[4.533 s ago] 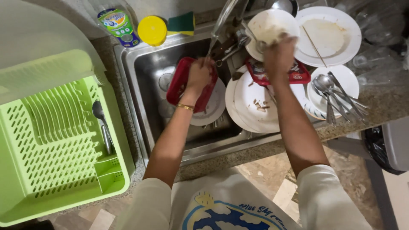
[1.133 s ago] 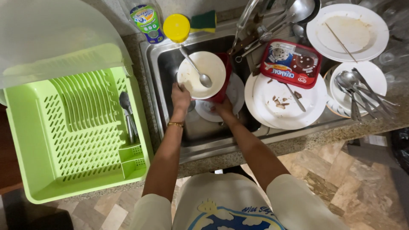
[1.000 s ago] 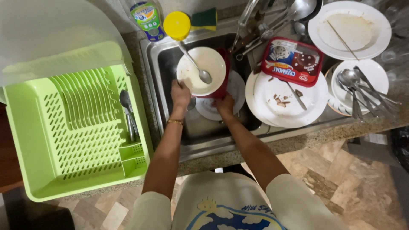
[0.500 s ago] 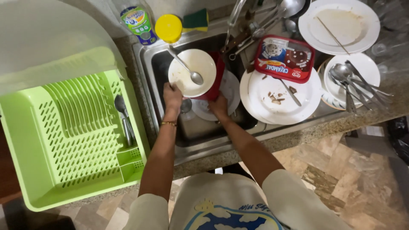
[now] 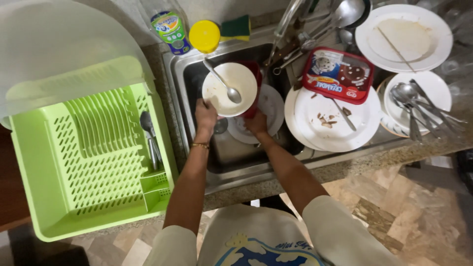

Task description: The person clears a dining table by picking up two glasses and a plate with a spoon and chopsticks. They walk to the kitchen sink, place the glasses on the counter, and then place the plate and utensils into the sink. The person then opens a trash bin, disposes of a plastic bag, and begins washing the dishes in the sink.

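The dish rack (image 5: pixel 88 162) sits left of the sink (image 5: pixel 231 152); a bowl (image 5: pixel 229 88) holding a spoon (image 5: pixel 222 83) lies in it, plates (image 5: pixel 335 118) to the right.

**Pkgs & labels by the sink**

Ice-cream tub (image 5: pixel 338 75): rectangular w/ rounded corners, red rim, lid printed red, white and brown; sits tilted on the counter right of the sink, partly over a white plate (image 5: pixel 331 120). Dish-soap bottle (image 5: pixel 169 30): behind the sink's left corner, label green, blue and yellow.

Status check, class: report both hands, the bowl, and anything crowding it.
Left hand grips bowl rim. Right hand beneath. Spoon inside. Red container behind.
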